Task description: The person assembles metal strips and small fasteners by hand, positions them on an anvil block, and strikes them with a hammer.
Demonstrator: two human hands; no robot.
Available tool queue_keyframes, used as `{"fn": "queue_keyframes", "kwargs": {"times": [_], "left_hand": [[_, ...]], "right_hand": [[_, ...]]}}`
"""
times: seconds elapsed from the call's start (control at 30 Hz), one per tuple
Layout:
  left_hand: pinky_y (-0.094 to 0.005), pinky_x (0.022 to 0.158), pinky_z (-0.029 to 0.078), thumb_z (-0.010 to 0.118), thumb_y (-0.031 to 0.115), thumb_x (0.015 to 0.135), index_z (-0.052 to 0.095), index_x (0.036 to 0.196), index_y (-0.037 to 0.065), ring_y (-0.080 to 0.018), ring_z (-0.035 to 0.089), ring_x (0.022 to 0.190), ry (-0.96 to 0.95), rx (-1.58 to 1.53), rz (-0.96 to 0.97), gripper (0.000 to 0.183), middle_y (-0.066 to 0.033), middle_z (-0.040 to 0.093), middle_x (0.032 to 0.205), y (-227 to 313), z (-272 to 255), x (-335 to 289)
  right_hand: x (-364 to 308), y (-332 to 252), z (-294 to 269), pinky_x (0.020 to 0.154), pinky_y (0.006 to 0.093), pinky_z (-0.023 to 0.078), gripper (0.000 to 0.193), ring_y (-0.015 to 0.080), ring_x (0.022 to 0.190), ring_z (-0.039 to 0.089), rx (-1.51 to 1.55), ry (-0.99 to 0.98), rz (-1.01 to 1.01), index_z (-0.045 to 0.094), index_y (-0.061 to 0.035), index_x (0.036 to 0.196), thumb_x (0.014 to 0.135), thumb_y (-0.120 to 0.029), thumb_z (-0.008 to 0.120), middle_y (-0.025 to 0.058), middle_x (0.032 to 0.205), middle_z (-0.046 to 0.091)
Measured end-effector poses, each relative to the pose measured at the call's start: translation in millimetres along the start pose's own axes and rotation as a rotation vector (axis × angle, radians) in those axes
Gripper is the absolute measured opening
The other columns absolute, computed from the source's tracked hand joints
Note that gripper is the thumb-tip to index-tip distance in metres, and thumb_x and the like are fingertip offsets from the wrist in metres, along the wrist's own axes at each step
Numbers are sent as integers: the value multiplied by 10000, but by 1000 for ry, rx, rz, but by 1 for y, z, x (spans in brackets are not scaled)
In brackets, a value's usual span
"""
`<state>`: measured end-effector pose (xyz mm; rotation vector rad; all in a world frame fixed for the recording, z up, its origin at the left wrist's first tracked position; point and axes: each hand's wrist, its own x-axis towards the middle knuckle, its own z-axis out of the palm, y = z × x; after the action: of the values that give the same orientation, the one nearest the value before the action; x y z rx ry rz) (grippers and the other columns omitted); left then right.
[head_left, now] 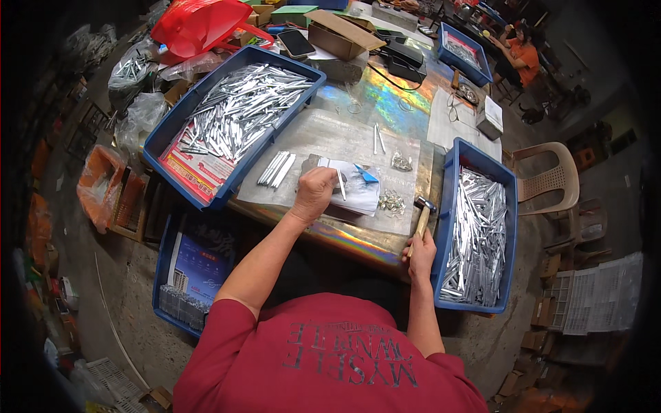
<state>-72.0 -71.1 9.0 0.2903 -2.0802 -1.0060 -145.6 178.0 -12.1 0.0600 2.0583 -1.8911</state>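
Note:
My left hand [316, 192] is closed on a slim silvery metal rod [341, 184], which tilts over a paper-covered block [358, 198] in the middle of the table. A small blue piece [366, 174] lies on that block. In my right hand [419, 256] is the wooden handle of a hammer [423, 219], its metal head near the table's right edge. Several rods [277, 170] lie side by side left of my left hand. Two more rods [379, 139] lie beyond the block. Small metal bits sit in two heaps, one by the block's right side [392, 203] and one farther back [401, 162].
Blue trays full of metal rods stand at the left [155, 144] and right [511, 206]. At the back are a phone [296, 43], a cardboard box [334, 38] and a red bag [196, 27]. A plastic chair [551, 175] stands at right; a person in orange [525, 62] sits farther off.

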Motion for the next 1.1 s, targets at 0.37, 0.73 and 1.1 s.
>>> {"fn": "queue_keyframes", "kwargs": {"times": [0.37, 0.73, 1.1], "left_hand": [[-354, 534, 385, 538, 39, 700, 517, 697, 11, -303, 504, 615, -18, 20, 57, 35, -134, 507, 631, 8, -2, 3], [-355, 533, 390, 511, 24, 704, 516, 678, 14, -302, 508, 614, -62, 34, 42, 28, -133, 511, 629, 6, -1, 0], [-352, 512, 388, 531, 23, 692, 507, 667, 18, -302, 506, 592, -28, 11, 22, 36, -128, 501, 609, 5, 1, 6]], "right_hand": [[2, -2, -1, 288, 207, 336, 256, 75, 376, 439, -154, -31, -69, 431, -19, 1038, 800, -114, 432, 20, 582, 445], [-6, -2, 3, 282, 184, 298, 228, 55, 367, 399, -204, 7, -58, 426, -22, 1021, 809, -104, 408, 7, 593, 411], [3, 4, 1, 294, 237, 335, 362, 97, 352, 442, -197, 45, -72, 401, -16, 1122, 785, -133, 464, 49, 524, 472]]}}
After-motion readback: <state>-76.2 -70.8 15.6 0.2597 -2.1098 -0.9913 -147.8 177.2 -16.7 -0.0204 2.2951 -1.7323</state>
